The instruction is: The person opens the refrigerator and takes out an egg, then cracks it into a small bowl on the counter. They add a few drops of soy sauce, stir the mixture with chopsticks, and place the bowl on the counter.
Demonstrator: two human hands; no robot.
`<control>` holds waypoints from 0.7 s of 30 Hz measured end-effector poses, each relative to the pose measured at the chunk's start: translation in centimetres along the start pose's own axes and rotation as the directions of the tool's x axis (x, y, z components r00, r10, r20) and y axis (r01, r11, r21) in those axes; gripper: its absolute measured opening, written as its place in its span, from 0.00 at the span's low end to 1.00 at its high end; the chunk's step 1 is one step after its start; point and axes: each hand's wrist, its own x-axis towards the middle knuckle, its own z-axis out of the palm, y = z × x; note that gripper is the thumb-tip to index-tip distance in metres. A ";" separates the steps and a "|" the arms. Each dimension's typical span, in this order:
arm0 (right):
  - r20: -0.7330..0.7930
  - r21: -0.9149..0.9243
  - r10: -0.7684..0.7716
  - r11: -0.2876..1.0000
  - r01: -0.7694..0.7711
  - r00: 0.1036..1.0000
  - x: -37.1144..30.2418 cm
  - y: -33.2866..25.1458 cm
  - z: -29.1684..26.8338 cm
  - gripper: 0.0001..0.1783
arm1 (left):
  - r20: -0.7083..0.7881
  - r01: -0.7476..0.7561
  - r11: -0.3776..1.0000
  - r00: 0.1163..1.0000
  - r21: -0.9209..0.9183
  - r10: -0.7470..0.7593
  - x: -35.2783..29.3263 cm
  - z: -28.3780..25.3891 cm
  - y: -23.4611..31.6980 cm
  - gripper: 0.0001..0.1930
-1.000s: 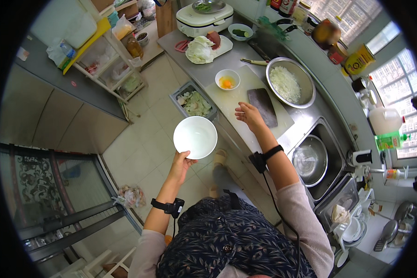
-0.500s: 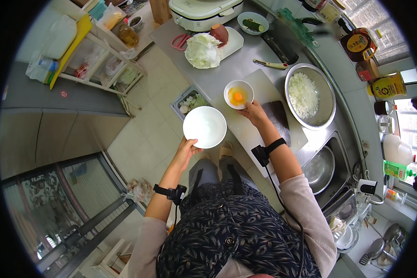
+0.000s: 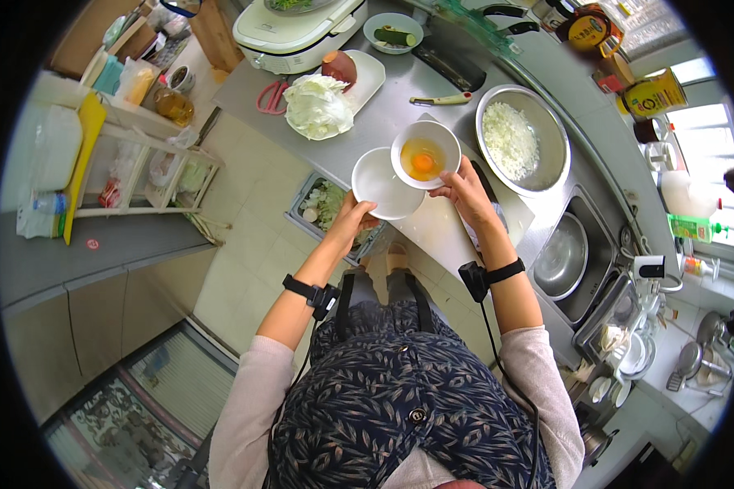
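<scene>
Cannot see the right side of the white bowl, hidden behind the egg bowl near the edge of the table. Grips the white bowl's near rim in the left hand, thumb inside (cannot make out the grip beneath); pinches the egg bowl's rim in the right hand.

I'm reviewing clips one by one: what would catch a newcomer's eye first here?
Probably the orange egg yolk, in the white bowl in the right hand. That bowl overlaps, in view, a second white bowl in the left hand. Farther right, a steel bowl of chopped white pieces stands on the counter.
</scene>
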 end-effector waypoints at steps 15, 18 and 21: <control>-0.253 -0.788 -0.493 0.604 0.118 0.833 -3.4 -2.4 2.6 0.38 | 0.156 -0.029 1.000 0.987 -0.001 0.029 2.1 5.2 4.0 0.37; -0.116 -0.948 -0.682 0.292 0.124 0.722 -3.5 -2.8 3.8 0.39 | 0.167 -0.078 0.997 0.983 -0.005 0.078 1.9 5.5 4.0 0.37; -0.013 -0.973 -0.720 0.169 0.157 0.694 -3.9 -3.4 4.4 0.39 | 0.166 -0.036 0.999 0.986 0.009 0.034 1.5 5.5 4.1 0.37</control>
